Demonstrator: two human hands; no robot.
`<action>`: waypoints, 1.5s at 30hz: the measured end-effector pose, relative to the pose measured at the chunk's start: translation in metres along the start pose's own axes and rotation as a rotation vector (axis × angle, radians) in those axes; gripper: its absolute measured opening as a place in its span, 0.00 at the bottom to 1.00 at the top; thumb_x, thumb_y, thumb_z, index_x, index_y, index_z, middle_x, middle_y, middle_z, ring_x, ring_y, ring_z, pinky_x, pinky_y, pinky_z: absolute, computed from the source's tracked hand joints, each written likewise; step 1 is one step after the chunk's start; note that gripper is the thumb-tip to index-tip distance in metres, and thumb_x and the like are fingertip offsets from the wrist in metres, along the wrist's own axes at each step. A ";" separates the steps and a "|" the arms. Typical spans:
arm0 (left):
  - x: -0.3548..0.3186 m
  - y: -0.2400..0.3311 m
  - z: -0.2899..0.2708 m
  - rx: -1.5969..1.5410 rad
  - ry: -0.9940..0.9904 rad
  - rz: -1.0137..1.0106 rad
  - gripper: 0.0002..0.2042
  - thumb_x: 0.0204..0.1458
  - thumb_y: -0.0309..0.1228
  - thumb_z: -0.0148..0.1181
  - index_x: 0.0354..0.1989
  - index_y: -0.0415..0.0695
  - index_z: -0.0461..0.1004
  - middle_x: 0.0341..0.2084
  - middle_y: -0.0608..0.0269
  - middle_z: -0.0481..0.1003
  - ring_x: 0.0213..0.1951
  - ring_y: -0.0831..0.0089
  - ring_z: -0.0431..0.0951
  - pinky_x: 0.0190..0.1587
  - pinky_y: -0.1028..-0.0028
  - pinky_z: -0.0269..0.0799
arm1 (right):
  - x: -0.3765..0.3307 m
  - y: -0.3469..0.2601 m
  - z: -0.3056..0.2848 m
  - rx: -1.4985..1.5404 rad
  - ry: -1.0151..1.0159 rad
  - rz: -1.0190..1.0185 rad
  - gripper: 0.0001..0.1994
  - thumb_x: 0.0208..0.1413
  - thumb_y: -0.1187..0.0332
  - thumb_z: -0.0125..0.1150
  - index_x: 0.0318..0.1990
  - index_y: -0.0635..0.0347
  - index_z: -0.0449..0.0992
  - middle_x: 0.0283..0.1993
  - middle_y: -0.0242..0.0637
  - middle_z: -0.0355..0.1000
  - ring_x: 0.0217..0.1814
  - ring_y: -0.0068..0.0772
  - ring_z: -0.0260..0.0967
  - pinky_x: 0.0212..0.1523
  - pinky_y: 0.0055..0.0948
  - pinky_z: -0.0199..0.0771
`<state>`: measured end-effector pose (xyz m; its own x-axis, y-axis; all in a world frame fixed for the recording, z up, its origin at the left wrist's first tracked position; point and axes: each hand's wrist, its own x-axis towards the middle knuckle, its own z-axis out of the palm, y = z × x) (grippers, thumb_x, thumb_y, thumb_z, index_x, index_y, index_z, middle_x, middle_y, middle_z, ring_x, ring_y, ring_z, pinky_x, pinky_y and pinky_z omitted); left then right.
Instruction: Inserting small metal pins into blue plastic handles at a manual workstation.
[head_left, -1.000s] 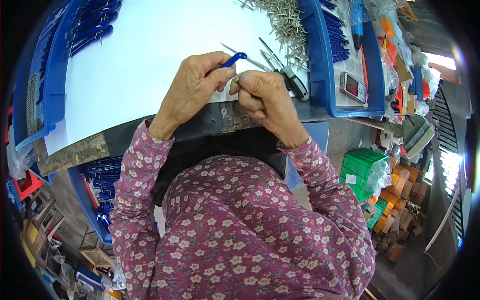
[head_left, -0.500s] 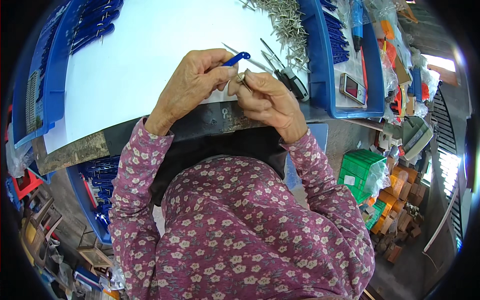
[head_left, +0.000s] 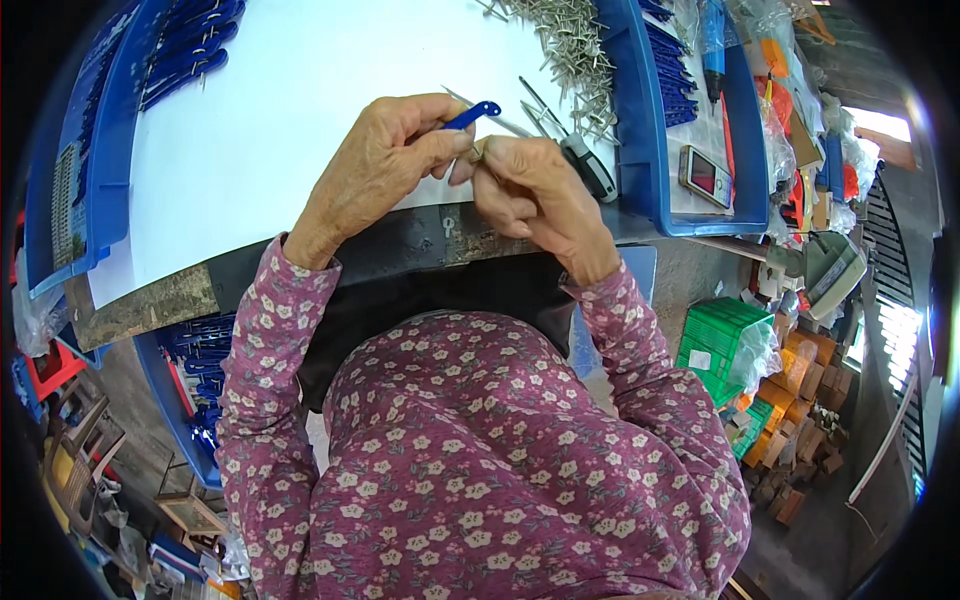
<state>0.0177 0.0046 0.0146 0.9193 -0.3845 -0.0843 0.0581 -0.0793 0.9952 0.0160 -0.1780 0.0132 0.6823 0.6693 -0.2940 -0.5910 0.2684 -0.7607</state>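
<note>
Pinched: left hand [head_left: 378, 165] holds blue strip [head_left: 473, 115] between thumb and forefinger, holed end jutting free, long axis slanting away and rightward. Right hand [head_left: 540, 195], fingertips closed on small metal part [head_left: 476, 153], mostly hidden, sits just bodyward of that end. Beyond, to the right: black-and-grey tool handle [head_left: 590, 168], then heaped metal pins [head_left: 578, 60] beside blue tray [head_left: 640, 150].

right of the fingers [head_left: 515, 160] lies a hand tool [head_left: 592, 172], farther right a tray [head_left: 643, 150] holding a phone [head_left: 707, 180]; beyond, rightward, pins [head_left: 580, 62] lie on paper [head_left: 320, 80]; far left, strips [head_left: 192, 58].
</note>
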 end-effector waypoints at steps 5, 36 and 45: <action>0.000 0.000 0.003 -0.005 -0.008 0.124 0.08 0.51 0.30 0.48 0.29 0.39 0.71 0.13 0.71 0.65 0.19 0.85 0.63 0.22 0.84 0.59 | 0.006 0.018 -0.015 0.427 -0.106 0.086 0.17 0.57 0.61 0.46 0.31 0.70 0.70 0.13 0.29 0.59 0.10 0.13 0.44 0.09 0.15 0.45; 0.002 -0.011 0.002 -0.256 -0.005 0.017 0.07 0.51 0.29 0.51 0.34 0.39 0.70 0.14 0.74 0.63 0.15 0.88 0.59 0.14 0.89 0.50 | -0.003 0.009 -0.004 -0.086 0.038 -0.103 0.13 0.57 0.65 0.47 0.34 0.70 0.68 0.12 0.26 0.55 0.11 0.14 0.47 0.11 0.15 0.47; 0.003 -0.011 0.007 -0.298 0.077 0.013 0.06 0.49 0.28 0.54 0.32 0.38 0.69 0.17 0.71 0.65 0.15 0.89 0.59 0.14 0.90 0.52 | 0.002 0.021 -0.002 -1.078 0.398 -0.576 0.09 0.53 0.69 0.52 0.35 0.68 0.69 0.15 0.29 0.62 0.13 0.18 0.57 0.13 0.19 0.54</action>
<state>0.0170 -0.0019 0.0032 0.9469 -0.3119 -0.0788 0.1475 0.2033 0.9679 0.0061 -0.1719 -0.0044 0.9129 0.3425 0.2223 0.3485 -0.3699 -0.8612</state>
